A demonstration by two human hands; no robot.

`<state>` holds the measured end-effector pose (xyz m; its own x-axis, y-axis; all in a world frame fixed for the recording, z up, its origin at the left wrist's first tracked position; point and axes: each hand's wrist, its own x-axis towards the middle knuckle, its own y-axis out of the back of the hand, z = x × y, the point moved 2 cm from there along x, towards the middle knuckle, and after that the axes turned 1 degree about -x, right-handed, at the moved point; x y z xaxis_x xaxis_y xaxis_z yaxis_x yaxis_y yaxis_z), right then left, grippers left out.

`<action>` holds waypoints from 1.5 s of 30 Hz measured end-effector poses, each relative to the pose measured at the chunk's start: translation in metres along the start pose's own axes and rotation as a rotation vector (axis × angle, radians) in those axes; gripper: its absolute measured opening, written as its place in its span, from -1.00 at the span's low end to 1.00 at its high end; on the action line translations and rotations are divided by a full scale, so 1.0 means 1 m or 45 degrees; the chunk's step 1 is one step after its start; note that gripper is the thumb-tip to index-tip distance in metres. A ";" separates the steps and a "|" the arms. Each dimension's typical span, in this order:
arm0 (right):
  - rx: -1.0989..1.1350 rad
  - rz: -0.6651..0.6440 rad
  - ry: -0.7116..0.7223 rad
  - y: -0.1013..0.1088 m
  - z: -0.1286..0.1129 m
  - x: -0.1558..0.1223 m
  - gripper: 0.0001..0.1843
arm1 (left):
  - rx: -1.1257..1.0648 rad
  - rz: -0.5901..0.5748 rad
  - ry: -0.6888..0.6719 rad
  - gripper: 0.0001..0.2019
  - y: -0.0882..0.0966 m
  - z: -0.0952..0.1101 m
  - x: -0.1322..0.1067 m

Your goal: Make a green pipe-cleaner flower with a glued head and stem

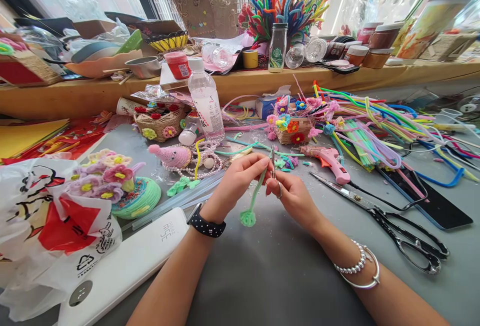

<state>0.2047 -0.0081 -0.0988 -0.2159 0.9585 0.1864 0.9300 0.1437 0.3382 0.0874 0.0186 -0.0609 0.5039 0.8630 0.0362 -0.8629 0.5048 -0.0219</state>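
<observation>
Above the grey table my left hand is closed, pinching a light green pipe cleaner. Its lower end hangs free and is coiled into a small fuzzy bunch. My right hand is closed beside it, fingertips near the same stem. It grips a small metal tool, apparently small scissors, with the tip pointing up between the hands; my fingers hide much of it. Behind the hands lie green and purple pipe cleaner scraps. A pink glue gun rests to the right.
Large black-handled scissors and a dark phone lie right. Loose pipe cleaners heap behind them. At left are a white power bank, plastic bag and green flower piece. A bottle stands behind.
</observation>
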 end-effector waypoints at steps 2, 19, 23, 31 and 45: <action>-0.024 0.010 -0.006 0.000 0.001 0.000 -0.46 | 0.002 0.003 0.003 -0.80 0.000 0.000 0.000; 0.037 -0.018 0.021 -0.001 -0.001 -0.001 -0.44 | -0.063 -0.022 0.014 -0.81 -0.001 -0.001 0.000; 0.050 -0.023 0.029 -0.001 -0.001 -0.001 -0.44 | -0.051 -0.025 0.016 -0.81 -0.001 0.000 0.000; 0.008 -0.004 0.022 0.000 -0.001 0.000 -0.45 | -0.047 -0.016 0.022 -0.81 -0.001 0.000 0.000; -0.024 -0.003 0.036 -0.001 0.000 0.000 -0.45 | -0.070 -0.009 0.041 -0.81 -0.001 0.001 -0.001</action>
<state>0.2042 -0.0080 -0.0994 -0.2264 0.9507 0.2119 0.9238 0.1406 0.3561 0.0877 0.0172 -0.0600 0.5116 0.8592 0.0045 -0.8565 0.5104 -0.0763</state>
